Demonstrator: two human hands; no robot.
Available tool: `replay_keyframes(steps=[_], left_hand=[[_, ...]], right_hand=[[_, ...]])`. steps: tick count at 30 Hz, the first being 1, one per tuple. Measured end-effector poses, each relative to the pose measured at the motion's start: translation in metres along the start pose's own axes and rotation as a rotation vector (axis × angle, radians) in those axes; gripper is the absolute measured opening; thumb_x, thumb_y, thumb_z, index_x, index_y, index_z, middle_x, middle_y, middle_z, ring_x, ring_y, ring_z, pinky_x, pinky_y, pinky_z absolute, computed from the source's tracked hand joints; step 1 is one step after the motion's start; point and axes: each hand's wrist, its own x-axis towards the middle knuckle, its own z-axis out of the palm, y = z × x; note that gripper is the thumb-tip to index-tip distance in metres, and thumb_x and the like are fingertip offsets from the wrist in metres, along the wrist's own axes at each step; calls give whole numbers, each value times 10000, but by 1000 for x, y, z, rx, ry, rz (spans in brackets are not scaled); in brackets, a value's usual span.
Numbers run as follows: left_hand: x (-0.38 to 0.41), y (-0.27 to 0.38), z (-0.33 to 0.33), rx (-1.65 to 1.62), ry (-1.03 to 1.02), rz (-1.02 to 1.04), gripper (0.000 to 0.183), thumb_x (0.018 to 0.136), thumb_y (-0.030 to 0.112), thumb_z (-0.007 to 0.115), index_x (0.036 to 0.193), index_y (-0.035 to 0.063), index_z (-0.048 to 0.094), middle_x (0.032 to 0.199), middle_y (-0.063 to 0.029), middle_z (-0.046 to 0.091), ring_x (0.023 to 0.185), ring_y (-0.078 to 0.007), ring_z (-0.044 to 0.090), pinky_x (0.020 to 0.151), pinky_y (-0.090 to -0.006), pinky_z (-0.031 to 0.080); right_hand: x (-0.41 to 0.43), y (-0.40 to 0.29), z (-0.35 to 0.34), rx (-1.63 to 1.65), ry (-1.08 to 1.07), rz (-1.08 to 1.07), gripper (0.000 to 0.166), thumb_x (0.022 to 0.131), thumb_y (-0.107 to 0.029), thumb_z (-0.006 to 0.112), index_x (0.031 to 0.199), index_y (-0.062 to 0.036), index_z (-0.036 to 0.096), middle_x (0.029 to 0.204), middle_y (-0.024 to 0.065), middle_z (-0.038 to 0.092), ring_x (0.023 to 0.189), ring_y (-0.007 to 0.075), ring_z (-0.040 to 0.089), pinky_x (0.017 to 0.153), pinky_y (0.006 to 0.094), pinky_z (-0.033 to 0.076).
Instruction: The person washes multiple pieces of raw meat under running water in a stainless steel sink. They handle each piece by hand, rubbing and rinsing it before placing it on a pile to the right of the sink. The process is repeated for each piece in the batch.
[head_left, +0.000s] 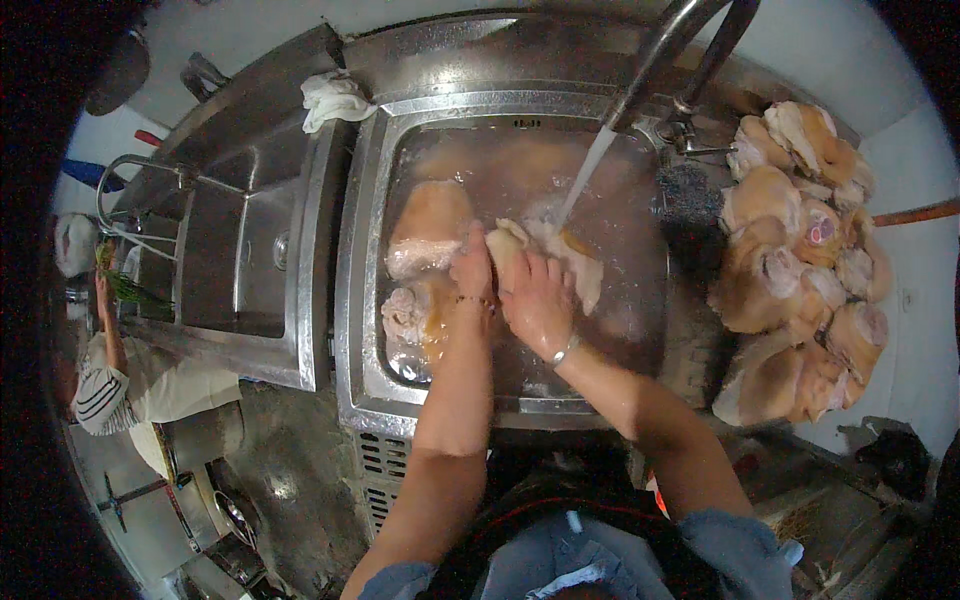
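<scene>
My right hand (536, 296) grips a pale, skin-on piece of pork (507, 238) at the water's surface in a steel sink (364, 247). Close to its left side is my left hand (471, 266); its fingertips are partly hidden, so what it holds is unclear. Left of that hand, a large skin-on cut of meat (431, 221) breaks the surface. Below it lies another chunk (409, 315), with yellowish skin. Under the running stream, a further strip of meat (581, 266) floats right of my right hand. Cloudy water hides other pieces.
A steel faucet (645, 67) pours from the upper right. Skin-on pork cuts (795, 247) are heaped right of the sink. A white cloth (334, 101) lies on the left rim. Beyond is a second sink (300, 300), where another person (105, 375) holds green stalks (135, 289).
</scene>
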Motion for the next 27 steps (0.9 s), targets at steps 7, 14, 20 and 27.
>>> replay_keyframes(steps=[7,14,20,27], left_hand=[[-37,23,-1,251,194,4,858,547,322,737,1198,-50,318,1162,-250,419,1057,-312,448,882,-364,380],[-30,10,-17,-215,-36,73,543,550,166,718,1019,4,496,947,-134,548,817,-210,536,714,-292,447],[-41,-5,-20,-304,-24,192,290,598,95,671,843,28,532,831,-73,543,709,-176,508,650,-279,434],[-55,19,-19,68,-37,176,315,588,133,684,836,33,517,737,-47,541,671,-156,507,623,-267,419]], right_hand=[[-2,16,4,225,-20,-200,437,680,-169,619,1074,-21,502,1092,110,490,975,295,437,894,365,328],[30,92,23,280,224,-64,315,777,-231,584,1029,-45,550,948,112,595,861,199,565,747,292,441],[31,65,5,562,-240,511,424,724,-320,618,991,2,550,895,157,602,818,244,580,717,321,455],[27,101,39,727,-284,457,564,691,-375,633,1096,-9,494,971,145,577,891,242,550,778,322,422]])
